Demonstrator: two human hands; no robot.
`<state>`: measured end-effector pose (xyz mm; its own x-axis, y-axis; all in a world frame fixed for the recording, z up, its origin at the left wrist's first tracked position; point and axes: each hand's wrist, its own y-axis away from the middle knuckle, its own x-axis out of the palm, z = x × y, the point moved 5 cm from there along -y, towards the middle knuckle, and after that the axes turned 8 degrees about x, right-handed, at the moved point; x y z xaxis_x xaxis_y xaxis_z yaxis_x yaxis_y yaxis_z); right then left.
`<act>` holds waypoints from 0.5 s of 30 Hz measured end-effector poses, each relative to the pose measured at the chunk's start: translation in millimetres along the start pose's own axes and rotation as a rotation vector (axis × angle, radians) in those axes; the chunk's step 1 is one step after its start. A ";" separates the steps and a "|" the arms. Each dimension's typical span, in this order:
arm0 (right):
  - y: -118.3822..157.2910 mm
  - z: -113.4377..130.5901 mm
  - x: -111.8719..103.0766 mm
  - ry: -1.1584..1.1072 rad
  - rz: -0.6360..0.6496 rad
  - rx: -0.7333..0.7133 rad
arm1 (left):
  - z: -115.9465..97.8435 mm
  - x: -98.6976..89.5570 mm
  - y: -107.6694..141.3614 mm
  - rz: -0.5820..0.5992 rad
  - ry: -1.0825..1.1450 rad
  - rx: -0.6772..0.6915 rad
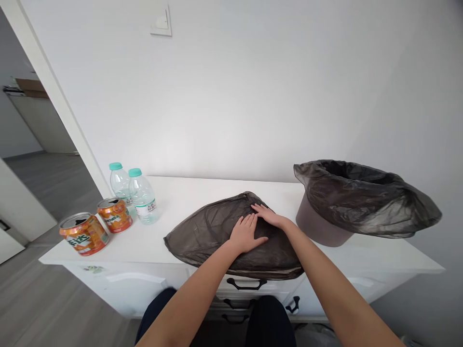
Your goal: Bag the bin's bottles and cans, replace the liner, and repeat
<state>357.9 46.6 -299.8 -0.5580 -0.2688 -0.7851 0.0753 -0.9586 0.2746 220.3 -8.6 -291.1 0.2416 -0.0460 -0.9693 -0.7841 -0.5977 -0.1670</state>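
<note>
A black, see-through plastic garbage bag [202, 231] lies spread on the white cabinet top, its near edge reaching the front of the cabinet. My left hand [247, 234] rests flat on the middle of the bag, fingers stretched and thumb out to the right. Just beyond it, my right hand [266, 215] also lies on the bag, palm down with fingers extended toward the left. The two hands are close together at the fingertips. Neither hand is wrapped around anything.
On the right stands a brownish trash can [318, 224] lined with another black bag [365, 202]. To the left are two orange soda cans [115, 215] and two clear bottles [143, 196] with teal caps. Drawer handles [246, 284] project from the cabinet's front [137, 284]. A wall rises behind.
</note>
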 end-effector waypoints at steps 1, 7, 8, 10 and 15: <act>2.0 0.2 -1.5 -0.050 0.010 0.008 | -7.0 -2.7 7.3 0.005 -0.005 0.031; 19.2 10.6 -11.1 -0.301 -0.026 0.070 | -87.9 -23.0 72.9 0.102 0.213 0.385; 25.2 14.6 -13.4 -0.327 -0.046 0.057 | -104.2 -28.1 87.9 0.149 0.316 0.480; 42.7 21.5 -20.0 -0.392 -0.127 -0.002 | -130.9 -42.0 118.0 0.245 0.536 0.655; 113.9 -2.1 -21.3 -0.512 -0.460 -0.043 | -131.5 -74.5 139.9 0.042 0.582 0.415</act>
<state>380.1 -57.0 -253.0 -0.8601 0.2349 -0.4528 -0.2363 -0.9702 -0.0544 167.8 -194.1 -218.6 0.3818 -0.5509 -0.7421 -0.9242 -0.2379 -0.2988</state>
